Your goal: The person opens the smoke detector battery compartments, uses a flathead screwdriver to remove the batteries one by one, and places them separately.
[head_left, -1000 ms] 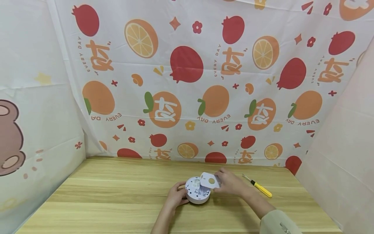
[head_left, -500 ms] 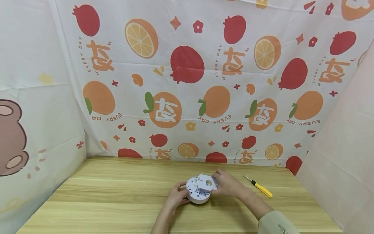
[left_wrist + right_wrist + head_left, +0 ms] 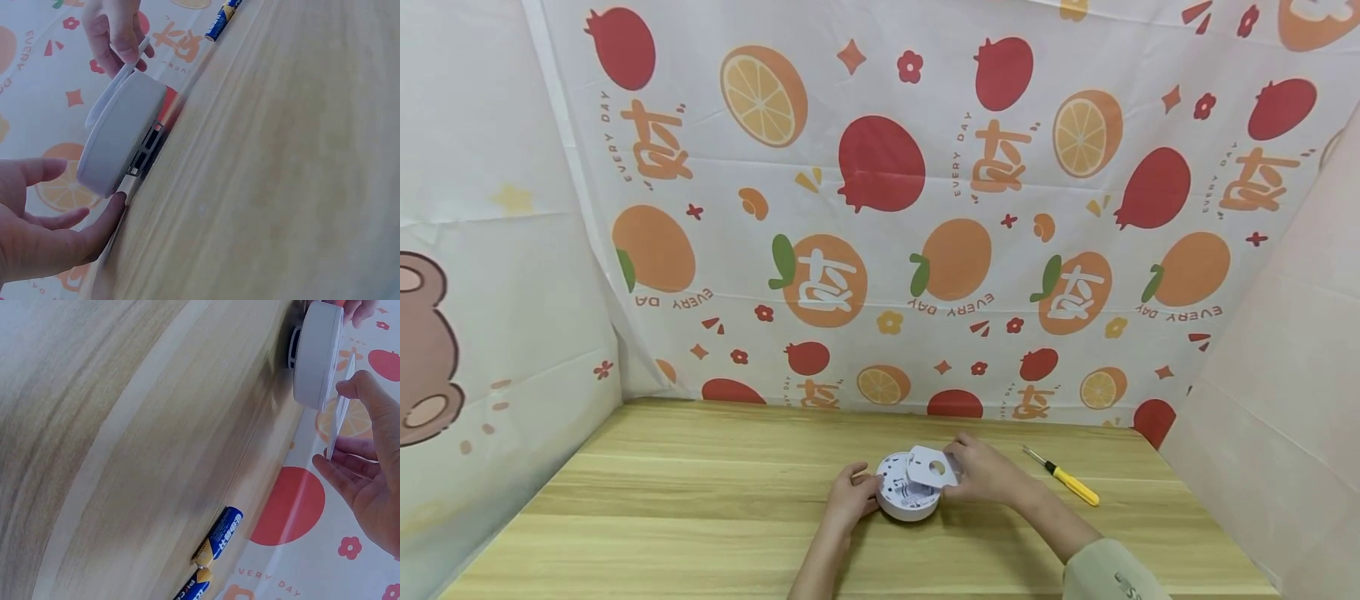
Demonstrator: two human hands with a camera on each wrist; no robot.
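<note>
A round white device [image 3: 902, 498] lies on the wooden table [image 3: 700, 500]; it is also in the left wrist view [image 3: 122, 140] and the right wrist view [image 3: 317, 353]. My right hand [image 3: 981, 471] pinches a thin white cover plate [image 3: 931, 467] with a round hole, held tilted over the device's right side [image 3: 340, 406]. My left hand [image 3: 850, 496] rests at the device's left side. Its fingers [image 3: 106, 215] are fairly straight and spread, and one fingertip touches the device's lower rim.
A yellow-handled screwdriver [image 3: 1067, 482] lies to the right of my hands. Blue batteries [image 3: 219, 534] lie near the back edge, and one [image 3: 220, 22] shows in the left wrist view. Printed fruit cloth walls [image 3: 880, 208] close in the table at the back and both sides.
My right hand has shifted the cover plate slightly left, further over the device. My left hand has loosened a little at the device's side.
</note>
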